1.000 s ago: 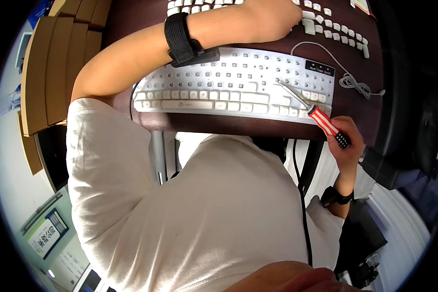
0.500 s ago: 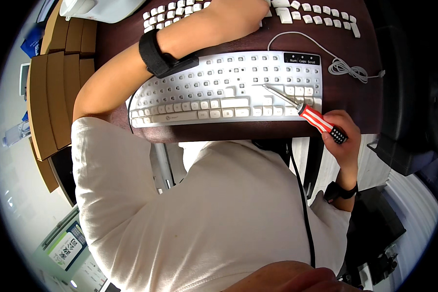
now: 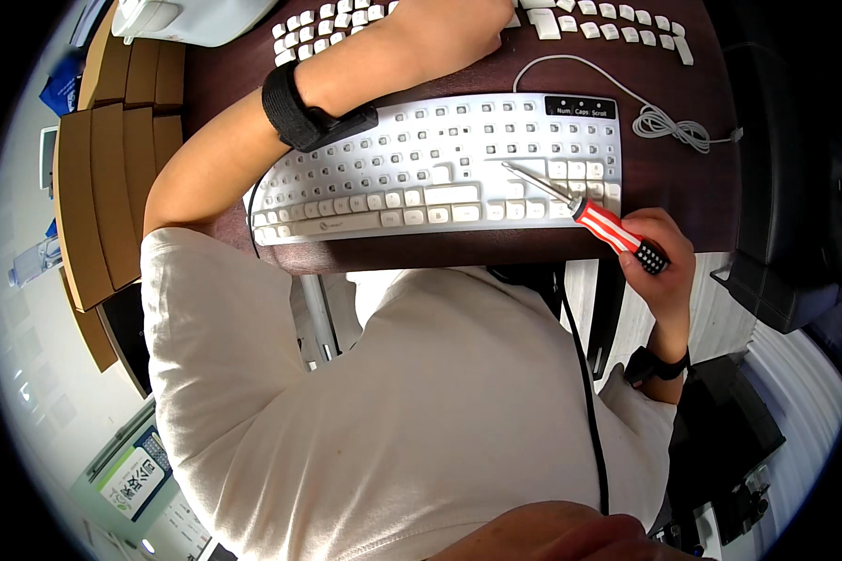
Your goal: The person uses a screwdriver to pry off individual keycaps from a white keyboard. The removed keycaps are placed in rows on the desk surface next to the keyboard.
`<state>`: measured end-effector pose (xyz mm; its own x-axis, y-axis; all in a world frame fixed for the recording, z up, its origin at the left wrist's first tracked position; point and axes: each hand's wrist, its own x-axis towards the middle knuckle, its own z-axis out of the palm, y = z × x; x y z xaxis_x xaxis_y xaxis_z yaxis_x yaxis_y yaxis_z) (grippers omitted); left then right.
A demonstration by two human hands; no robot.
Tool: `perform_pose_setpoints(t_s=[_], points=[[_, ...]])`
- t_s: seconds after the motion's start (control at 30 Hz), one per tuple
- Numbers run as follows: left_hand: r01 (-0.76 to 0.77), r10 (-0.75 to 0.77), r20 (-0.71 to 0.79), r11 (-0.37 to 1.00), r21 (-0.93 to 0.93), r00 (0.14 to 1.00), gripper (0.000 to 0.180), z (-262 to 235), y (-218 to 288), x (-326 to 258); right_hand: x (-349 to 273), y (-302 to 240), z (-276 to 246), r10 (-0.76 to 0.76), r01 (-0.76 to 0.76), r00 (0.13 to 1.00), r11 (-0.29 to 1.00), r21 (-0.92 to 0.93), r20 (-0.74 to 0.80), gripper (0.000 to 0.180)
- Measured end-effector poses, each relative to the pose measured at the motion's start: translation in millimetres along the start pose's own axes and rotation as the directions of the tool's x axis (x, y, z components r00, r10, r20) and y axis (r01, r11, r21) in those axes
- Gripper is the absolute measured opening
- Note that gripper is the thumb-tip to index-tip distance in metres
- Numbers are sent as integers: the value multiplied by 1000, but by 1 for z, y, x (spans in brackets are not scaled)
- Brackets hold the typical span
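A white keyboard (image 3: 346, 227) lies along the near edge of the dark desk. Its lower rows still carry keycaps, while many upper positions show bare switches. My right hand (image 3: 660, 257), at the keyboard's near right corner, is closed around the red, white and black handle of a screwdriver (image 3: 617, 234). The metal shaft points up and left over the keyboard, its tip by the number-pad side. Stretched across the keyboard's far left, my left arm ends in my left hand (image 3: 472, 33) among loose white keycaps (image 3: 543, 23); its fingers are out of sight.
A coiled grey cable (image 3: 669, 126) lies right of the keyboard. Brown cardboard boxes (image 3: 112, 196) stand at the left beside the desk (image 3: 655, 178). A white container (image 3: 206, 19) sits at the far left. A black chair (image 3: 786, 215) is to the right.
The view has shifted very slightly. Both hands and the screwdriver hold nearly the same places over the keyboard and the loose keycaps.
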<state>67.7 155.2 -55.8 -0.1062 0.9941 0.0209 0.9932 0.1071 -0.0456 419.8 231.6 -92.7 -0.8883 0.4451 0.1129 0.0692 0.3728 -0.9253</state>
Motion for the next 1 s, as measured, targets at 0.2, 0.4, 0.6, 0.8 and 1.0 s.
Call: perform_pose_setpoints(t_s=[0.2,0.4,0.6,0.8,1.0], points=[[-23,19,-43,994,-107,999,16,-33,2,-25,3,-5,-1,-33,33,999,999,-25,8,35],[-6,52,116,931,-365,992,21,-49,16,-92,8,-24,-12,-62,66,997,992,-108,42,35],[150,-36,215,826,-543,976,22,-38,39,-140,33,-62,-10,-112,142,978,976,-167,174,35],[202,-105,193,777,-596,976,24,-25,45,-154,50,-95,6,-93,158,963,956,-248,254,34],[167,-81,170,795,-583,982,23,-25,44,-155,56,-127,18,-31,119,962,941,-317,270,32]])
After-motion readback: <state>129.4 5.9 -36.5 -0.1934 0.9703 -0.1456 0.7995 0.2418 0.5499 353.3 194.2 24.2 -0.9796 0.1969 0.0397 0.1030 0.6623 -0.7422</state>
